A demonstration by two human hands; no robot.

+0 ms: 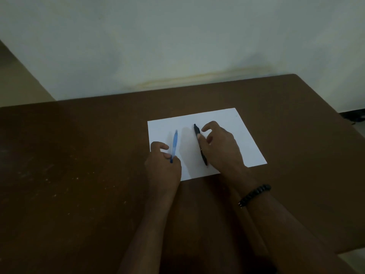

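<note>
Blue pen (174,144), blurred, is pinched at its near end by the left grip (163,165), pointing away over the paper (227,119). Black pen (196,131), parallel, is half hidden under the right grip (221,149); hold cannot be told.

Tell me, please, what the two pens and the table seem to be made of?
Blue pen: probably plastic, since its barrel looks translucent. Black pen: likely opaque plastic, matte in this dim light. Table: brown, dull surface with pale scuffs; wood or laminate, I cannot tell which.
</note>
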